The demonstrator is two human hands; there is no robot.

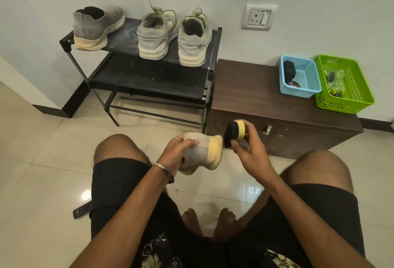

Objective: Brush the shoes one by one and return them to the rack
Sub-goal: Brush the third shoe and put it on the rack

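Shoe [201, 153], grey knit w/ yellowed sole, sits in the left hand [178, 150], held up between the knees, sole side turned right toward the brush [233, 133]. Left grip is curled round the upper, thumb on top, fingers wrapped under. Probably so the sole edge faces the bristles and the shoe can't twist away. Right hand [248, 147] pinches the round yellow-backed brush between thumb and fingertips, black bristles aimed left, just touching or just beside the sole edge; can't tell which. Held by the rim like that, the wrist is free to scrub.

Rack [136, 80] stands far left against the wall. Top shelf carries the matching grey shoe [96, 28] at the left end, heel hanging a bit over the near edge, and a pair of laced sneakers [173, 37] toward the right, heels facing near. Gap between them looks like the slot for the shoe in hand, i.e. where it goes back. Lower shelf looks dusty.

Right of the rack, touching it, a dark wood cabinet [255, 97] serves as worktop: blue basket [312, 75] w/ a black block and a tin, green basket [354, 88] w/ small bits, side by side at the far right. Wall socket [259, 17] above. Remote [82, 211] lies on the floor [42, 161], near left. Nothing blocks the path from hands to rack; the knees only frame it.
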